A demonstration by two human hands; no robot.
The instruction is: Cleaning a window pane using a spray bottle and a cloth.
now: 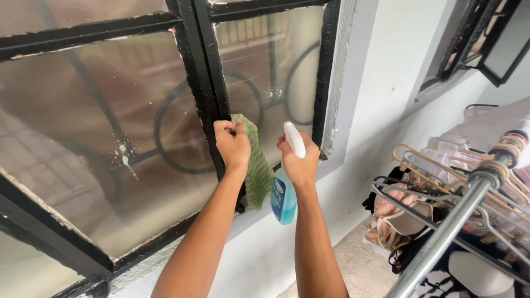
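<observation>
Left hand [233, 144] clamped on a green cloth [255, 165] against the black window frame [205, 83]; right hand [299, 160] closed around a blue spray bottle [284, 198], white nozzle toward wet, spattered glass [265, 77]. Metal clothes rack [452, 226] with hangers at right.

A home: black-framed window [199, 83], laundry rack [452, 221] with hangers

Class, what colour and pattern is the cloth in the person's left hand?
Green with thin darker stripes, on the cloth; head view.
</observation>
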